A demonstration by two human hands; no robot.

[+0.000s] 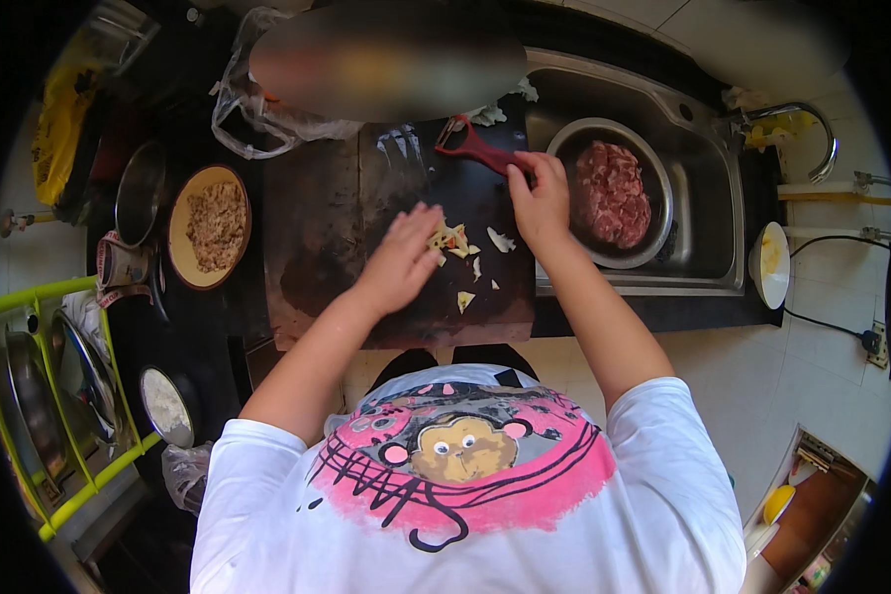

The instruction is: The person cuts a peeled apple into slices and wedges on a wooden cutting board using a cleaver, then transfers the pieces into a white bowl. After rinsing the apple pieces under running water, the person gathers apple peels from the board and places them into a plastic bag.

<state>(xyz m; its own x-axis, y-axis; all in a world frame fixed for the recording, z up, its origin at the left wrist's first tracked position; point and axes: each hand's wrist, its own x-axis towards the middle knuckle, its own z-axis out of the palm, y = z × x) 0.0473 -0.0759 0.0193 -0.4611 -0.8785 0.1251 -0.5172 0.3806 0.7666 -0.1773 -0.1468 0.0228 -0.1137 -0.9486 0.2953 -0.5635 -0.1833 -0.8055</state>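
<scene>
My left hand [402, 259] lies with fingers stretched out on the dark board [317, 223], beside a small heap of pale yellowish scraps [452, 242]. A few more thin bits, among them a whitish sliver [501, 240] and a yellowish piece [465, 300], are scattered to the right of the heap and nearer to me. Toward the board's right edge, my right hand [542, 203] is closed on the handle end of a dark red peeler [473, 148]. The peeler's head points away to the far left. Part of its handle is hidden under my fingers.
Right of the board, a metal bowl [614, 265] of raw meat [614, 193] stands in the steel sink [708, 223], with a faucet [826, 163] beyond. Left are a yellow bowl [175, 236] of minced food and a metal pot [141, 193]. A clear plastic bag [238, 124] lies behind.
</scene>
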